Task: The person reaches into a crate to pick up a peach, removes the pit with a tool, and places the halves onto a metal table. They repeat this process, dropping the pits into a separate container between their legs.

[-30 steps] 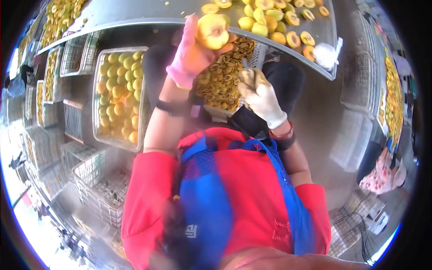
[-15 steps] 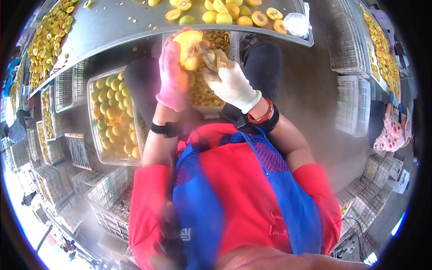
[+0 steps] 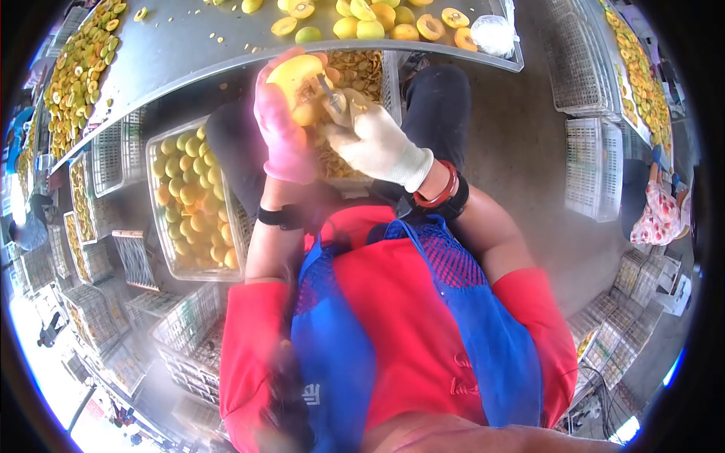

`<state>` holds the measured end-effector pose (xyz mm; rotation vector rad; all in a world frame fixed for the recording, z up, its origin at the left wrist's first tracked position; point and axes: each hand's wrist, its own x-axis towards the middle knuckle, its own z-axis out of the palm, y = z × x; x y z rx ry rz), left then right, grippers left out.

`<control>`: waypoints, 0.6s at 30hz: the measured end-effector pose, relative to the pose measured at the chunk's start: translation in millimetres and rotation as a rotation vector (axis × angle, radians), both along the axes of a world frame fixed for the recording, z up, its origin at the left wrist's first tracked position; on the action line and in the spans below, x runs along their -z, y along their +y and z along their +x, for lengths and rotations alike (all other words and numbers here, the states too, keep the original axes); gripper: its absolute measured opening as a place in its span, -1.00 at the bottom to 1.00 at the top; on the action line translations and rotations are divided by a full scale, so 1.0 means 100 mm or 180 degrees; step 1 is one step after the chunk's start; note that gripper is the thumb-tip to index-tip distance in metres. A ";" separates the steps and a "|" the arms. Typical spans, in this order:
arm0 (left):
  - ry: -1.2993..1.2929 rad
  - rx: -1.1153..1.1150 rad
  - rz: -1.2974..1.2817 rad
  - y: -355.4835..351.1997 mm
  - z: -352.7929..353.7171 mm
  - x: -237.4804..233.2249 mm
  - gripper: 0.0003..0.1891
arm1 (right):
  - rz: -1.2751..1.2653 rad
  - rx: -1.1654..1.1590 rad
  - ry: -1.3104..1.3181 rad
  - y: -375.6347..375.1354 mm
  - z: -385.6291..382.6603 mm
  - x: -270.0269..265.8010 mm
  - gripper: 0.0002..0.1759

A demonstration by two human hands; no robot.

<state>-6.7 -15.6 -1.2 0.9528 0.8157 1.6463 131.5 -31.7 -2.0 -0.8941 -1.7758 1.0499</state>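
My left hand (image 3: 281, 132), in a pink-looking glove, is closed around a yellow peach-like fruit (image 3: 294, 74). The fruit's cut side shows rough, brownish flesh at the middle. My right hand (image 3: 381, 145), in a white glove, grips a small metal pitting tool (image 3: 334, 100) whose tip rests against that flesh. Its exact shape is partly hidden by my fingers. Both hands are close together just below the table edge. Under them, between my knees, a crate (image 3: 391, 75) holds many yellow-brown fruit pieces.
Ahead lies a metal table (image 3: 204, 47) with cut fruit halves (image 3: 430, 28) and a clear plastic bundle (image 3: 495, 35). A crate of fruit (image 3: 172, 273) stands by my left leg. Stacked white crates (image 3: 593, 170) are at right, near another person (image 3: 655, 215).
Both hands have shifted slightly left with the fruit and tool. The fruit is tilted a little differently, and the tool tip still meets its cut side.
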 end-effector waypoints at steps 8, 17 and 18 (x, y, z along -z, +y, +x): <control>-0.0787 0.0364 -0.0096 -0.04 -0.03 -0.21 -0.11 | 0.0270 0.0382 0.0398 -0.11 -0.14 -0.11 -0.69; -0.0236 0.0441 0.0100 0.00 -0.13 -0.04 -0.08 | 0.0179 0.0166 -0.0009 -0.09 -0.01 -0.01 -0.77; -0.0180 0.0438 0.0103 0.00 -0.13 -0.04 -0.08 | 0.0192 0.0106 -0.0034 -0.08 0.01 -0.02 -0.77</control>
